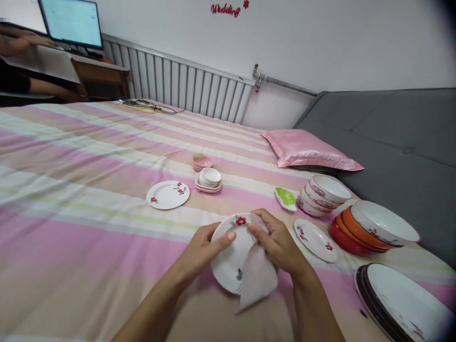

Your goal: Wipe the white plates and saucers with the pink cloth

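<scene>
A white plate [226, 268] with red flowers and grey leaves is held up in front of me, tilted toward me. My left hand [208, 244] grips its left edge, thumb across the face and fingers behind. At the upper right rim, my right hand [278, 240] pinches a thin white wiping cloth [259, 278] against the plate; its loose end hangs over the lower right part. On the bed nearby, one flowered plate [168, 194] lies to the left and another flowered plate [316, 240] to the right of my hands.
Beyond the hands are stacked small white dishes [210, 176] and a pink bowl [203, 162]. Rightward sit a green leaf-shaped dish [285, 198], patterned bowls [320, 194], larger bowls [374, 228] and stacked plates [406, 299]. A pink pillow [311, 148] lies behind; a person's arm [21, 40] shows at a desk.
</scene>
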Motion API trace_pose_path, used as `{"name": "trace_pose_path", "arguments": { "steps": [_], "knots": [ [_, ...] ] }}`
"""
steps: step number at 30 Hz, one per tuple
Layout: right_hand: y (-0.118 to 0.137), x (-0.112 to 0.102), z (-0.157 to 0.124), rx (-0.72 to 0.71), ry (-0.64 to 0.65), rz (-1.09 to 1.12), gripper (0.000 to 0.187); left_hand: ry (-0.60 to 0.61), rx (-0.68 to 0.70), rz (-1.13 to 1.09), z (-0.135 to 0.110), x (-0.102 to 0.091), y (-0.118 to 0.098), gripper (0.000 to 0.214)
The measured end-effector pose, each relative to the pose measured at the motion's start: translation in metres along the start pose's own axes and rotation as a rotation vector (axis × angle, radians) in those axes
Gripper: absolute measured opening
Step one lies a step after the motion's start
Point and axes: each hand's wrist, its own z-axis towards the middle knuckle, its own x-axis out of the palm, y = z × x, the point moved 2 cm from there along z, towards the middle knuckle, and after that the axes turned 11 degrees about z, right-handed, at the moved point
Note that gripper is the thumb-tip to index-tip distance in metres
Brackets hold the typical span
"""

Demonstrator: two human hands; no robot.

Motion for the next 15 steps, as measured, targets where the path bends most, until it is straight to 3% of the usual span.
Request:
{"name": "trace_pose_path", "arguments": {
  "steps": [2, 4, 10, 15],
  "knots": [
    [0.002, 0.004, -0.001, 0.014, 0.08, -0.007, 0.015, 0.102, -0.054, 0.012, 0.0, 0.001, 0.002, 0.04],
    [0.002, 0.008, 0.0, 0.021, 0.129, -0.015, 0.014, 0.112, -0.099, 0.041, 0.0, 0.002, 0.006, 0.04],
    [0.001, 0.012, 0.002, 0.024, 0.14, -0.013, 0.015, -0.044, -0.087, 0.068, 0.003, 0.002, 0.014, 0.037],
    [-0.001, 0.016, 0.005, -0.026, -0.01, -0.026, 0.018, -0.195, -0.016, 0.076, 0.005, 0.002, 0.018, 0.043]
  ]
}}
